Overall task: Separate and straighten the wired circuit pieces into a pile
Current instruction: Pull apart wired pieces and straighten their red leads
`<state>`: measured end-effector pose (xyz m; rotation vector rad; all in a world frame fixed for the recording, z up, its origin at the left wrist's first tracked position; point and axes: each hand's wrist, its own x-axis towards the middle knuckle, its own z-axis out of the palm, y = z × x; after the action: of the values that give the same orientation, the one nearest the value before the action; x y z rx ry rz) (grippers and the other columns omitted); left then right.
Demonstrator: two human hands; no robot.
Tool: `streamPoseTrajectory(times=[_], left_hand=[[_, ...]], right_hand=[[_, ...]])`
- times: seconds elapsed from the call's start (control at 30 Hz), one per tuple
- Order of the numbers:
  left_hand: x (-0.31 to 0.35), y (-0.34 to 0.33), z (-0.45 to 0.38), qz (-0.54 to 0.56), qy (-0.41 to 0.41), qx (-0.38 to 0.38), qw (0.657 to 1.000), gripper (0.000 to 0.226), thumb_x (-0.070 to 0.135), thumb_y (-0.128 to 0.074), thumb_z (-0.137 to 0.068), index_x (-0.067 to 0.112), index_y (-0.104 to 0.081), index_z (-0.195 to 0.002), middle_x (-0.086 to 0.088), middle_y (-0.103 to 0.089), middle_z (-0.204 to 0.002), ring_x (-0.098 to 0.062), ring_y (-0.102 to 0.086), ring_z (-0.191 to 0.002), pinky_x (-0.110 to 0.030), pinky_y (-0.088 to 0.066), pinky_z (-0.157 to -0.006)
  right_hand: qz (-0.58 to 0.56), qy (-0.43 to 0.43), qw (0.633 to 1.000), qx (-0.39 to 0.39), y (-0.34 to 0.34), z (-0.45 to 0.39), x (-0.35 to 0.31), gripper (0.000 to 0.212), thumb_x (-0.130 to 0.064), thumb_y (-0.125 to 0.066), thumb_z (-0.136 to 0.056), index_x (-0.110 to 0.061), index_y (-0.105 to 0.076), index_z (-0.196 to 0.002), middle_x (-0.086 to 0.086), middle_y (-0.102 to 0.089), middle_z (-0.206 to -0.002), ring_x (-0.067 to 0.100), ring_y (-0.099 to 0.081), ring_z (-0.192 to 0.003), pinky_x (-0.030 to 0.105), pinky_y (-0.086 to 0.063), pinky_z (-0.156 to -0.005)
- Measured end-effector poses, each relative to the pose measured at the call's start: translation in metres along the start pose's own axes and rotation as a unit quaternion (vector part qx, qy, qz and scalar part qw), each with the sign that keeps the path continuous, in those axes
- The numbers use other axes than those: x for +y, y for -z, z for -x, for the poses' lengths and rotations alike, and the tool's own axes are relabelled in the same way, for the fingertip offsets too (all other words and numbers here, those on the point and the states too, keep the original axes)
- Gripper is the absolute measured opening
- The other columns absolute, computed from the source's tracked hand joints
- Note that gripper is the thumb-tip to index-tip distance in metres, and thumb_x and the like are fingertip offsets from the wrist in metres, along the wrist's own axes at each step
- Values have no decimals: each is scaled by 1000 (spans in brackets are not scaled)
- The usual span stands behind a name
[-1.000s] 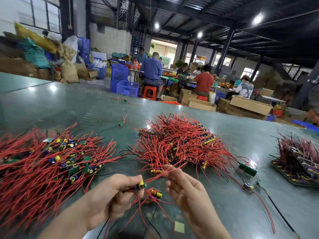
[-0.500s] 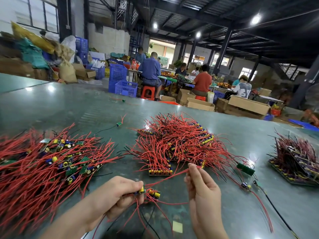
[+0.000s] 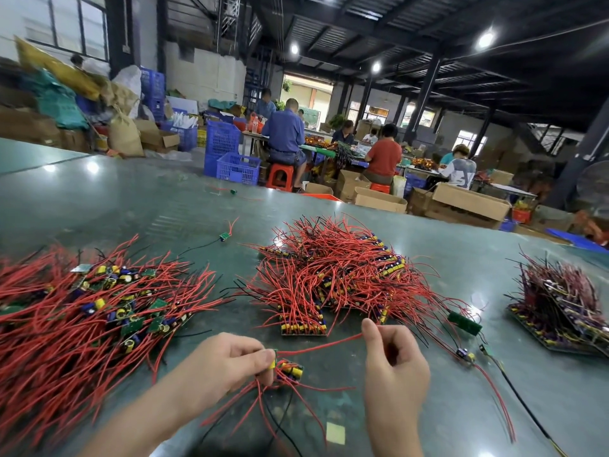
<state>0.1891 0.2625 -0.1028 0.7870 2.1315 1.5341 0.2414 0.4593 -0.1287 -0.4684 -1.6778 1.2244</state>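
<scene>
- While my left hand (image 3: pixel 227 364) pinches a small circuit piece (image 3: pixel 272 361) low over the table (image 3: pixel 138 206), my right hand (image 3: pixel 392 361) pinches that piece's red wire (image 3: pixel 326 346) between thumb and forefinger, near its far end.
- So both grips are closed on the same item: left on the board end, right on the lead.
- That wire runs almost taut from the piece out to my right and slightly away from me; this long axis is what the next pull follows, I judge.
- Just right of the held piece, a second piece with yellow capacitors (image 3: pixel 291 371) lies touching or nearly touching it, its loose red and black leads trailing toward me. These could snag as I draw the wire straight.
- Beyond the held piece sits the tidy central pile (image 3: pixel 333 275), its front row of boards close to the stretched wire; that looks like the drop spot, and my right hand is nearer to it.
- Left of the held piece spreads the tangled heap (image 3: pixel 75 308) still to be sorted.
- Far right of it stands a darker stack (image 3: pixel 560 305), with a few stray pieces (image 3: pixel 464 322) between.
</scene>
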Motion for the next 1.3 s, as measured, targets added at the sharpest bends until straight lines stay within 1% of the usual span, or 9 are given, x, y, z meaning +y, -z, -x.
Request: streamPoseTrajectory(times=[0.1,0.2,0.4,0.67,0.77,0.87,1.07,1.2,1.3], left_hand=[[2,-3,0,-18,3,-15,1000,30,22,-49,-95,7,-63,-73,9,-39,-32,0,-32,-30,-7,-24,-36],[2,-2,0,5,14,-21,1000,31,24,-49,-95,8,-64,-73,9,-30,-35,-2,-21,-32,-11,-18,-36],[-3,-4,-3,-4,10,-24,1000,31,28,-52,-94,15,-66,-69,7,-31,-45,-4,-22,-36,-13,-18,-38],[-27,13,-8,-95,-35,181,978,16,35,-62,-87,24,-54,-79,5,-44,-45,-8,-33,-46,-31,-29,-56],[-27,23,-6,-201,-41,335,920,20,42,-64,-82,27,-52,-76,15,-59,-51,-8,-53,-52,-28,-35,-54],[-30,40,-4,-348,-37,471,810,15,42,-65,-82,29,-56,-84,5,-68,-62,-27,-66,-61,-25,-35,-51],[-52,71,-7,-473,-49,531,702,33,29,-55,-82,11,-68,-106,-17,-62,-110,-41,-44,-99,-52,-39,-79],[-54,56,-12,-465,-49,481,742,50,2,-81,-62,5,-66,-110,-21,-56,-118,-43,-41,-105,-55,-33,-93],[-47,28,-16,-425,-142,351,822,25,6,-73,-74,13,-69,-98,-2,-65,-99,-25,-51,-97,-31,-33,-93]], right_hand=[[44,62,997,8,1,0,1,31,-7,-69,-82,-14,-52,-57,-6,-40,-55,6,-37,-54,13,-29,-51],[-90,-72,993,-25,2,-2,1,29,-14,-66,-85,-14,-56,-57,-12,-36,-51,4,-30,-50,16,-26,-50],[-314,-257,911,-77,-2,-6,-1,17,-25,-64,-69,-8,-64,-67,-6,-39,-52,9,-33,-56,21,-32,-60],[-249,-203,936,-146,-5,-6,4,20,-29,-66,-69,-17,-76,-80,-5,-54,-60,3,-42,-54,14,-42,-57],[-298,-245,913,-132,-3,-12,4,25,-23,-65,-71,-10,-74,-90,-2,-58,-67,4,-44,-52,13,-43,-50],[-309,-273,903,-123,0,-15,3,16,-12,-60,-83,-7,-71,-94,-1,-57,-65,5,-45,-50,14,-41,-48],[-259,-266,914,-167,3,-14,5,17,-8,-57,-89,-10,-74,-86,-2,-59,-64,5,-46,-51,15,-41,-50],[25,-101,950,-295,-2,-5,7,23,-4,-61,-87,-22,-74,-81,-12,-66,-65,-3,-49,-54,8,-39,-55],[224,43,903,-365,-9,4,16,20,-16,-55,-92,-26,-69,-103,-13,-65,-98,-6,-52,-86,7,-38,-77]])
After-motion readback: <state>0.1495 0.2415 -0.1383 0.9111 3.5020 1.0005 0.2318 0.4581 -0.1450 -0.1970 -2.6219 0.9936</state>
